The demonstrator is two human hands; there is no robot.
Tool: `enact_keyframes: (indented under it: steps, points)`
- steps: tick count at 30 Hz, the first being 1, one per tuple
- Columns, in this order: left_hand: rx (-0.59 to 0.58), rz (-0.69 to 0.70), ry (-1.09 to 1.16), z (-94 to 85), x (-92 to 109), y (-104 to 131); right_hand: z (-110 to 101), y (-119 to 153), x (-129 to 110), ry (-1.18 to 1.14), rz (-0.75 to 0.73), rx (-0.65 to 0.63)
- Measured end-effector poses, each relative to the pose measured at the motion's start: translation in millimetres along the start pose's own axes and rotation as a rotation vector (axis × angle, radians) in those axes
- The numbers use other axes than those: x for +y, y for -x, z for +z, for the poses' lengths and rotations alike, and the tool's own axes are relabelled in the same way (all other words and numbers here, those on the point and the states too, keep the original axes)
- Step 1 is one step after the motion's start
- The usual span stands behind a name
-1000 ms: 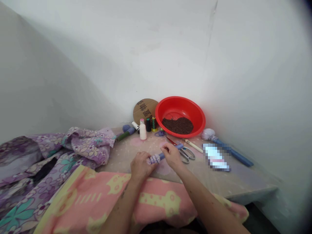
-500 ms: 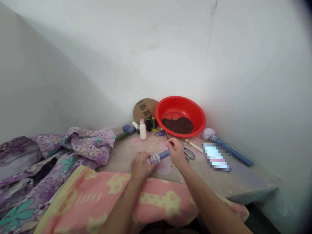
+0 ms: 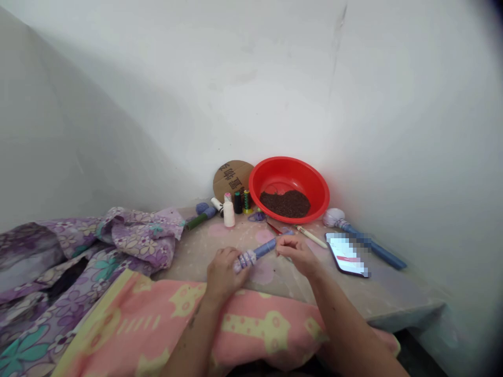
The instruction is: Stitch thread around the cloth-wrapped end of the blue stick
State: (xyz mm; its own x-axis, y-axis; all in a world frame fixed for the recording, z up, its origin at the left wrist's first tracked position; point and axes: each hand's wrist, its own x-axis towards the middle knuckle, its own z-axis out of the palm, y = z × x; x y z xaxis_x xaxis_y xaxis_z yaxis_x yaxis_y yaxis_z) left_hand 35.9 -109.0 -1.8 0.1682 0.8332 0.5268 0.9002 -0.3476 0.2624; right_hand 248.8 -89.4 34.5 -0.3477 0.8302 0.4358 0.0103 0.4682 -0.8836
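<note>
A blue rod (image 3: 265, 247) lies tilted over the table, its near end wrapped in white and purple yarn (image 3: 247, 258). My left hand (image 3: 227, 269) is closed around that wrapped end. My right hand (image 3: 294, 251) is beside the rod's far end, with thumb and fingertips pinched together; anything between them is too small to make out. Beyond the rod, a white thread cone (image 3: 228, 214) stands upright on the table.
A red basin (image 3: 288, 162) holds dark granules. Nearby are a cardboard disc (image 3: 231, 180), several thread spools, a cream tool (image 3: 312, 237), a phone (image 3: 348, 255) and another blue rod (image 3: 377, 246). Floral fabric (image 3: 137, 235) and a pink cloth (image 3: 176, 319) lie in front.
My right hand has moved right and slightly down, off the rod's far end, and now covers the scissors. My left hand still grips the wrapped end.
</note>
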Motion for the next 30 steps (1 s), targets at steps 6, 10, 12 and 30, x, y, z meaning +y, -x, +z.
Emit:
enact_keyframes:
  steps: [6, 10, 12, 30]
  points:
    - [-0.032, 0.111, 0.008, -4.7, -4.4, 1.8, -6.6, 0.8, 10.4, -0.251, -0.029, 0.242]
    - [0.034, 0.154, 0.028, -3.5, -4.3, 2.5, 6.4, -2.4, 15.6, -0.417, 0.007, 0.307]
    - [0.088, 0.173, 0.028, -1.6, -4.3, 2.1, 15.8, -3.8, 20.2, -0.416, 0.025, 0.310]
    - [0.146, 0.126, -0.122, 6.6, -5.5, -5.5, 65.6, 1.4, 68.9, -0.043, 0.257, 0.224]
